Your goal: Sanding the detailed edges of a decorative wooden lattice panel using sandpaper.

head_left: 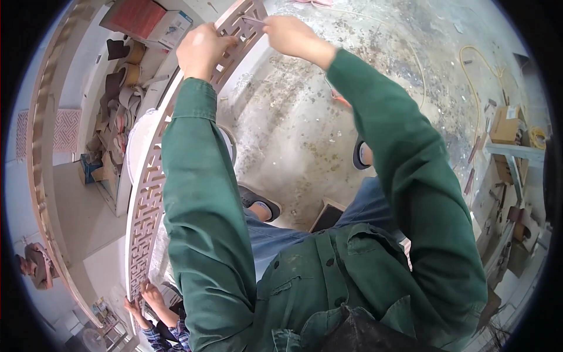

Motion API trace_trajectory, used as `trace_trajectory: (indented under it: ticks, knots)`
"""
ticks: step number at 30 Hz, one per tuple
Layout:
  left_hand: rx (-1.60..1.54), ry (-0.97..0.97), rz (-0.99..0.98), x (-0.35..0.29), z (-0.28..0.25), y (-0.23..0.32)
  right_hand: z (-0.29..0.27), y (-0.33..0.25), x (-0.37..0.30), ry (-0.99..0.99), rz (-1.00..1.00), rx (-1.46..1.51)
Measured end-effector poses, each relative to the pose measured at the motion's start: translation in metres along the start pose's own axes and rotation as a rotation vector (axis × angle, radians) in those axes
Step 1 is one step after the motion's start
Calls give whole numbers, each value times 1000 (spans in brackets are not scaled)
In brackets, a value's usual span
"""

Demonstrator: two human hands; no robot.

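A long pale wooden lattice panel point(146, 205) with cut-out openings runs along my left side, from the top of the view down to the lower left. Near its far end, my left hand point(200, 49) is closed over the panel's edge, its thumb bent onto the lattice. My right hand point(295, 39) pinches a thin, dark, stick-like tool point(253, 21); its tip reaches an opening in the lattice. The exact kind of tool is too small to make out. At the near end of the panel, another person's hands point(149, 299) touch the lattice.
A shelf left of the panel holds rolls of brown abrasive sheet point(117, 82) and a red box point(132, 20). A yellow hose point(469, 64) lies on the stained floor point(299, 129). At right stand a cardboard box point(507, 124) and a rack with tools point(516, 152). My feet are below.
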State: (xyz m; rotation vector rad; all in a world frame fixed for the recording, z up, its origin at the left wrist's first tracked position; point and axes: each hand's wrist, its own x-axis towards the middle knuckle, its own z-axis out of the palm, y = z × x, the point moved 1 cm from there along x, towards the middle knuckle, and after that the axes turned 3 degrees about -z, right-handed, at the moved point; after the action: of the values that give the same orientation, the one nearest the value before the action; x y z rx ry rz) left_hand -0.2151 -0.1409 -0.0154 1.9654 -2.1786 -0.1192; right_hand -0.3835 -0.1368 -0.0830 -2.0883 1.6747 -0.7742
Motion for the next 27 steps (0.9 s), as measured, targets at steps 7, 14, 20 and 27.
trace_trajectory:
  ticks: [7, 14, 20, 27]
  knots:
    - [49, -2, 10, 1, 2, 1, -7, -4, 4, 5, 50, 30]
    - [14, -33, -27, 0, 0, -4, -9, -5, -6, 29, 29, 8]
    - [10, -50, -26, 4, 1, 8, -16, -6, 8, 43, 62, -56]
    - [36, -23, -17, 2, 3, -4, -16, -19, 3, -54, 36, -112]
